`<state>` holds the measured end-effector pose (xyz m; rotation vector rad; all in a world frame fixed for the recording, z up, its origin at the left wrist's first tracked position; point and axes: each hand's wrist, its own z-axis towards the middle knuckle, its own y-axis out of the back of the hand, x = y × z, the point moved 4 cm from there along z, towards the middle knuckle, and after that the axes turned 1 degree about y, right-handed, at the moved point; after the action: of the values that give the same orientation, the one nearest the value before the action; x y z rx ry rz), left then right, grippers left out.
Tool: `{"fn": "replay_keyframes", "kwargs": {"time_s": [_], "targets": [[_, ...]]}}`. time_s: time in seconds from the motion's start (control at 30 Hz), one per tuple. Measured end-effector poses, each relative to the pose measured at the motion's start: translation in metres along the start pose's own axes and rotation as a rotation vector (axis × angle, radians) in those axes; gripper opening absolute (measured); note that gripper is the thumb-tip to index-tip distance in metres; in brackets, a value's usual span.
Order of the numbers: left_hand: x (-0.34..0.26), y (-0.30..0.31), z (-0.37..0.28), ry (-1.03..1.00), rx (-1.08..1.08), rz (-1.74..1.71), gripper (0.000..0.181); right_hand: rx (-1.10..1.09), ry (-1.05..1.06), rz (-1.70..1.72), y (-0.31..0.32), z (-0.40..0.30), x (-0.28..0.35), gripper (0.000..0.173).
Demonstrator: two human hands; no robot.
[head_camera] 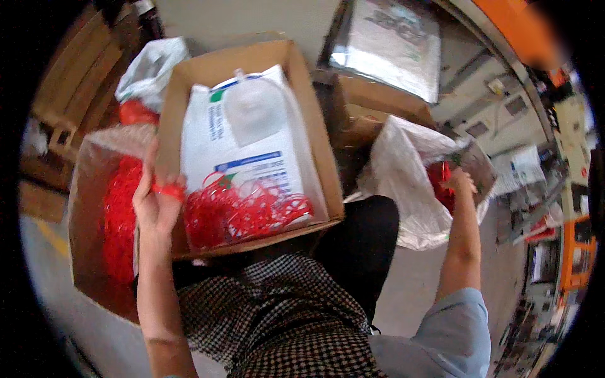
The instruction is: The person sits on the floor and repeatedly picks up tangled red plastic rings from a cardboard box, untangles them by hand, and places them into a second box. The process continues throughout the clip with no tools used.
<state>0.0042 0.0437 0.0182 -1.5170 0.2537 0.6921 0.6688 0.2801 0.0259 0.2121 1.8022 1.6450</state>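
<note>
My left hand (158,203) is over the left wall of a cardboard box (312,118), its fingers around a small red plastic piece (169,191). In that box a white printed sack (201,151) lies under a pile of red plastic parts (246,208) and a translucent round-ended item (255,108). Beside it, a larger box (90,227) holds many red pieces (123,212). My right hand (461,183) reaches into the mouth of a white woven sack (401,175), close to red items (439,182) inside. Blur hides whether its fingers hold anything.
A white plastic bag (160,61) with something red beneath stands behind the left box. Farther back, a clear-wrapped package (387,47) rests above another cardboard box (378,97). My knee (364,227) is between the middle box and the woven sack. Orange equipment (579,255) stands far right.
</note>
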Motion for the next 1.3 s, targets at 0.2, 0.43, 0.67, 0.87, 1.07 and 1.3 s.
{"fn": "replay_keyframes", "kwargs": {"time_s": [0.2, 0.43, 0.67, 0.87, 1.07, 1.3], "targets": [[-0.005, -0.017, 0.01, -0.096, -0.124, 0.198, 0.058, -0.373, 1.038, 0.685, 0.104, -0.117, 0.173, 0.046], [0.016, -0.005, 0.008, -0.035, -0.071, 0.486, 0.048, 0.456, 1.563, -0.179, -0.051, -0.311, 0.357, 0.029], [0.028, -0.007, 0.014, 0.058, -0.163, 0.887, 0.041, 0.448, 1.572, -0.07, -0.156, -0.279, 0.372, 0.029], [0.061, 0.01, 0.02, -0.104, -0.058, 1.627, 0.055, 0.176, 1.786, 0.193, 0.068, -0.34, 0.344, 0.023], [0.075, -0.011, 0.022, 0.141, 0.19, 1.448, 0.031, 0.462, 1.917, 0.771, 0.139, -0.373, 0.313, 0.015], [0.057, 0.003, 0.013, -0.106, -0.289, 1.13, 0.029, 0.986, 1.428, 1.572, 0.132, -0.344, 0.31, 0.024]]}}
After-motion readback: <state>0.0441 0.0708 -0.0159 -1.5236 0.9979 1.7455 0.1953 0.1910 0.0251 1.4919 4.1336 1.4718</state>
